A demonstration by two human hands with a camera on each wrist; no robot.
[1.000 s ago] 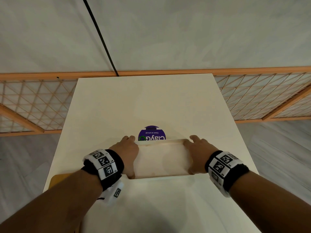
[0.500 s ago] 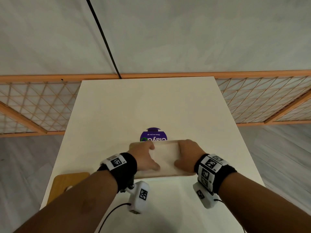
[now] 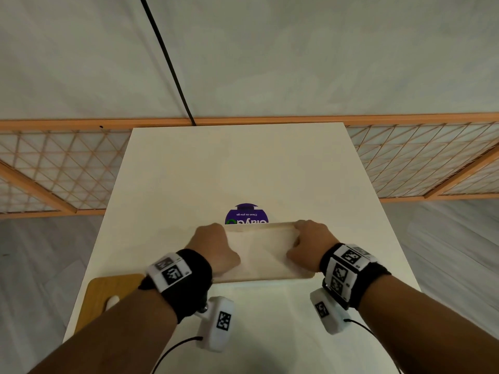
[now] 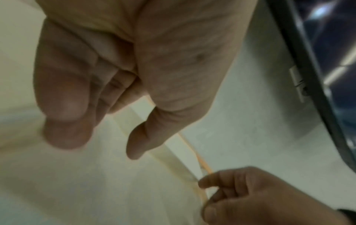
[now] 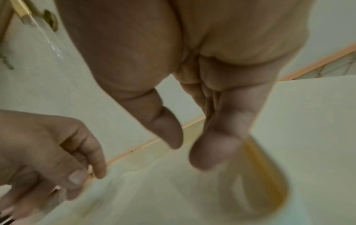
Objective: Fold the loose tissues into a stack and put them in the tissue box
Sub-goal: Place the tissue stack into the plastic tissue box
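Note:
A pale wooden tissue box (image 3: 270, 278) lies open-topped on the white table, with white tissues (image 3: 260, 249) inside. My left hand (image 3: 216, 247) rests on the tissues at the box's left end, fingers curled and nothing seen in them. In the left wrist view the left hand (image 4: 100, 141) shows curled fingers and a free thumb above the tissues. My right hand (image 3: 307, 242) is at the right end, fingertips at the far right corner. In the blurred right wrist view the right hand (image 5: 190, 150) points thumb and straight fingers down onto the tissues beside the box wall (image 5: 265, 175).
A purple packet (image 3: 246, 215) lies just behind the box. A wooden lid (image 3: 108, 290) sits at the table's near left edge. Bare white table (image 3: 229, 163) stretches beyond to an orange lattice rail (image 3: 418, 157). A black cable (image 3: 167, 60) hangs at the back.
A second ago both hands held the box's outer ends. They then moved in over the tissues in the middle, and have now spread apart towards the two ends.

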